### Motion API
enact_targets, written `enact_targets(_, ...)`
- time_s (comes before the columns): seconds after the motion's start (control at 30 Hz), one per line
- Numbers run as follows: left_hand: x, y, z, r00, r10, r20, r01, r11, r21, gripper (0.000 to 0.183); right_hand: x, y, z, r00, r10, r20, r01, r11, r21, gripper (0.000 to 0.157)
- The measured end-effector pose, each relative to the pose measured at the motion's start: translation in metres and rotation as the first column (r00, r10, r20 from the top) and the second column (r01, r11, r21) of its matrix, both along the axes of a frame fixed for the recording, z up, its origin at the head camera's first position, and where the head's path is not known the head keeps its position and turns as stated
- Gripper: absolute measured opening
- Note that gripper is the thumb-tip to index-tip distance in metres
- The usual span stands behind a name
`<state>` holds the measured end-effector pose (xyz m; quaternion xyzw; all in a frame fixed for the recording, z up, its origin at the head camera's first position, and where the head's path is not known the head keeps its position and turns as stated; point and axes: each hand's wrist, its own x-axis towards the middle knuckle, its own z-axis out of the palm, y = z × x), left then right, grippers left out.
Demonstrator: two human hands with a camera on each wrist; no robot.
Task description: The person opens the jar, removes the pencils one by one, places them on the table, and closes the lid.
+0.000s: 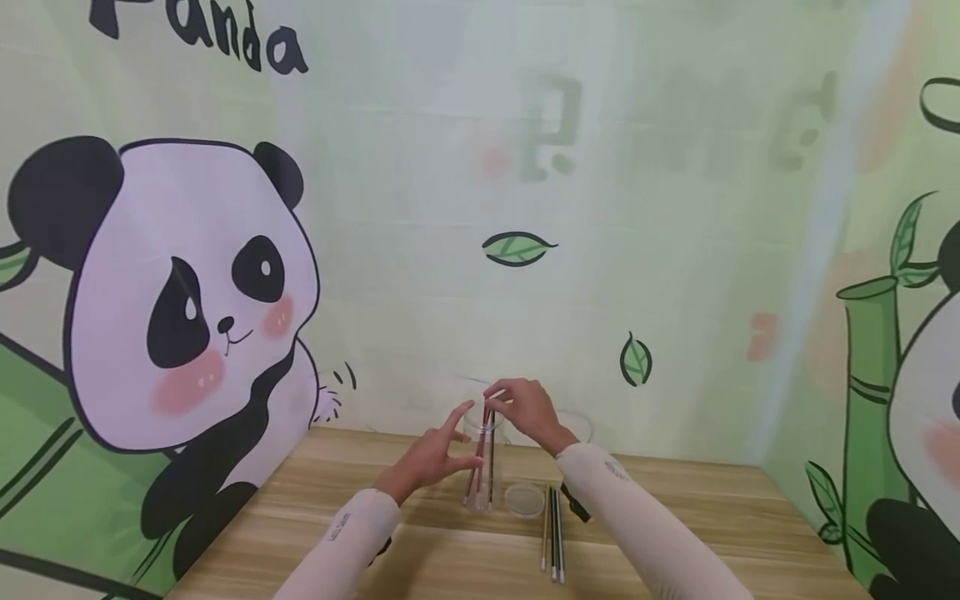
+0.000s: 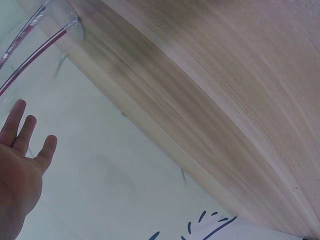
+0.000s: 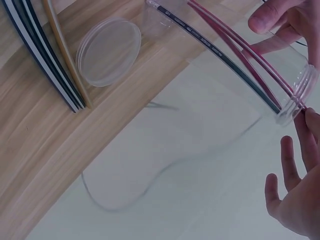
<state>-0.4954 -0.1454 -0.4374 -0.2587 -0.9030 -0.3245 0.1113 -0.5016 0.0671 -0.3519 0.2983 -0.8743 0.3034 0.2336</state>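
Note:
A tall clear plastic jar (image 1: 481, 497) stands upright on the table, holding red pencils (image 3: 252, 59) and a dark pencil (image 3: 212, 50). At the rim, my right hand (image 1: 531, 408) pinches the top of a red pencil between thumb and fingertips. My left hand (image 1: 429, 458) is at the jar's left side, thumb and forefinger spread apart around it. Whether they touch the wall, I cannot tell. In the left wrist view its other fingers (image 2: 25, 131) stick out straight. A round clear lid (image 1: 524, 500) lies just right of the jar.
Several pencils (image 1: 554, 533), dark ones and a tan one, lie side by side on the wooden table (image 1: 442, 567), to the right of the lid and near my right forearm. A panda-printed backdrop (image 1: 420, 292) rises behind the table's far edge.

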Motion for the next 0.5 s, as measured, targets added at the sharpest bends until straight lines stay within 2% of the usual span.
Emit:
enact_targets(0.2,0.001,-0.001,0.001,1.000,0.005,-0.001,-0.005,1.000,0.002,0.100,0.000,0.002,0.010,0.999,-0.021,-0.034,0.020,1.000,-0.016,0.014)
enact_targets(0.5,0.003,0.003,0.003,1.000,0.013,0.024,-0.014,1.000,0.009,0.100,0.001,0.011,0.026,0.999,-0.035,-0.034,0.034,0.999,-0.040,0.017)
